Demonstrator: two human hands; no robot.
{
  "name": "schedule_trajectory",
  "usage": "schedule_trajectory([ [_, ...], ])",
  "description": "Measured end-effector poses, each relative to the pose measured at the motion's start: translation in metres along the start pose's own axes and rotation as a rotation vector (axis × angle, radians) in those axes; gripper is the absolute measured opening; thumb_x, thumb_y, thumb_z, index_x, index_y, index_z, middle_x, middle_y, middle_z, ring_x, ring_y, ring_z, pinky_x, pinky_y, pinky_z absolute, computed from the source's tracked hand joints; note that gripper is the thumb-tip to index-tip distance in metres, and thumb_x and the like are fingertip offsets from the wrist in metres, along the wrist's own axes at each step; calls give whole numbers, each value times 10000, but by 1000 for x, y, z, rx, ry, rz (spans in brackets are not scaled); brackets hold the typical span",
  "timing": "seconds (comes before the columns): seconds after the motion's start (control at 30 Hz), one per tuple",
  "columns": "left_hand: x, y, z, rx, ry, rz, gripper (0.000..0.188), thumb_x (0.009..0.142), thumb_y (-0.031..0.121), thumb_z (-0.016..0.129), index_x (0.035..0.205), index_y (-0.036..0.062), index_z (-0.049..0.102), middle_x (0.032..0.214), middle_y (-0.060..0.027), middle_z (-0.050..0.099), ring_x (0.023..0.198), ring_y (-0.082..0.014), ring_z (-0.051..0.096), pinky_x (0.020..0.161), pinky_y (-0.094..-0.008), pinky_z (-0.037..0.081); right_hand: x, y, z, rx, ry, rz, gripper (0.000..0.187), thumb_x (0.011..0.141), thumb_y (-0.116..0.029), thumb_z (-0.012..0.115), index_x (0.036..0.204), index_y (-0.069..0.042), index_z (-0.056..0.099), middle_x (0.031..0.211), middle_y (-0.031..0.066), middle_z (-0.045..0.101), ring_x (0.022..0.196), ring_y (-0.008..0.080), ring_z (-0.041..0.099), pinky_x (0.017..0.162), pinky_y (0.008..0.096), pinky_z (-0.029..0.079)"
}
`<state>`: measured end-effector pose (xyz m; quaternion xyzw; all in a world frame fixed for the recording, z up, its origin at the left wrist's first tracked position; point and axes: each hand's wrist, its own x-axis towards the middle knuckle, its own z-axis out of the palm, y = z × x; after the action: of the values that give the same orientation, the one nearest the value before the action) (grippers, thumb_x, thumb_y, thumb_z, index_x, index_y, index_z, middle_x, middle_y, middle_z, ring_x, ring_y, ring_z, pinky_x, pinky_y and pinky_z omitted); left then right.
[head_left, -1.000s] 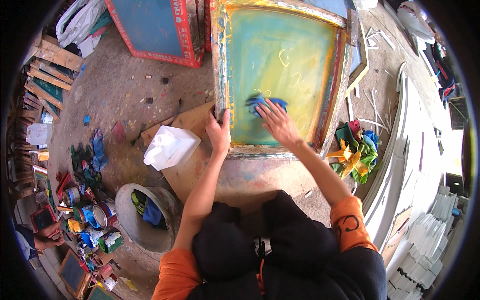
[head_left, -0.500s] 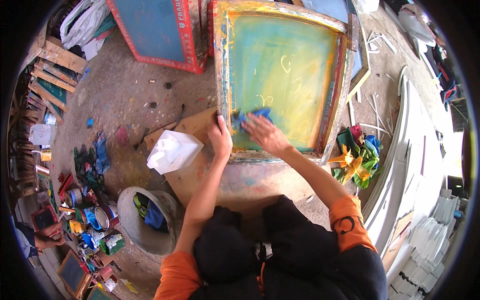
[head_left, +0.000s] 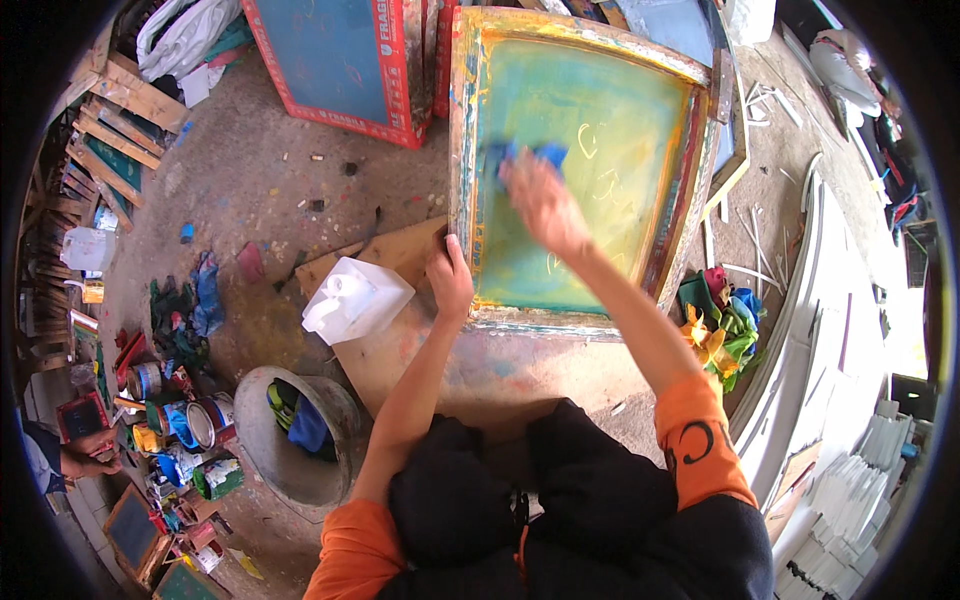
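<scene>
A paint-stained wooden screen-printing frame (head_left: 462, 130) stands tilted in front of me, its mesh (head_left: 620, 235) smeared green and yellow with pale letter-like marks. My left hand (head_left: 452, 278) grips the lower part of the frame's left edge. On the upper left of the mesh, my right hand (head_left: 545, 200) presses a blue cloth (head_left: 548, 154) flat; motion blurs its fingers somewhat. Beside my left hand, a cut white plastic jug (head_left: 362, 300) rests on a board (head_left: 440, 360).
Left of my legs stands a grey bucket (head_left: 262, 440) with cloths inside, near several paint cans (head_left: 212, 420). Another person's hand (head_left: 95, 455) shows at the far left. Red-taped screens (head_left: 330, 70) lean behind. Colourful rags (head_left: 725, 325) and long white strips (head_left: 800, 330) lie at right.
My right hand has slid the blue cloth up the mesh from the lower left corner. My left hand keeps its hold on the frame. The whole view has shifted slightly.
</scene>
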<state>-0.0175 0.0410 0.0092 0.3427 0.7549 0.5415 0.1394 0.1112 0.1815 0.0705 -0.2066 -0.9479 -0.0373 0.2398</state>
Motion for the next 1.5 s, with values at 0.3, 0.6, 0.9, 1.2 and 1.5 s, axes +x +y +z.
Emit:
schedule_trajectory([
  [0.3,-1,13,-8,74,-108,-89,298,918,237,387,960,-29,516,817,-242,578,720,-396,548,640,-426,424,16,13,-11,-37,49,119,311,833,-200,517,1134,-143,569,1238,3,501,1208,171,403,996,374,329],
  [0.6,-1,18,-4,64,-46,-15,289,915,230,395,955,-28,520,805,-235,579,732,-393,552,641,-427,423,-35,-33,-17,-99,-75,24,371,781,-176,543,1144,-104,562,1235,2,497,1254,173,338,1063,489,180],
  [0.9,0,18,-1,-38,-23,43,306,908,243,406,966,-37,514,812,-205,593,747,-361,570,673,-409,432,50,60,-23,-128,81,10,386,829,-165,502,1209,-101,493,1260,33,479,1249,193,350,1047,426,254],
  [1.2,76,93,22,-171,-73,-8,481,822,417,566,973,-40,547,810,-198,616,746,-289,604,681,-360,442,88,10,9,-32,269,333,400,854,-210,467,1213,-33,483,1306,86,430,1277,270,294,1063,419,202],
  [1.5,84,91,28,-97,22,-6,429,811,374,604,879,-49,587,738,-155,629,664,-239,607,636,-348,453,-12,125,-53,-131,400,774,406,892,-176,369,1274,-47,412,1367,132,336,1276,284,292,1072,427,177],
])
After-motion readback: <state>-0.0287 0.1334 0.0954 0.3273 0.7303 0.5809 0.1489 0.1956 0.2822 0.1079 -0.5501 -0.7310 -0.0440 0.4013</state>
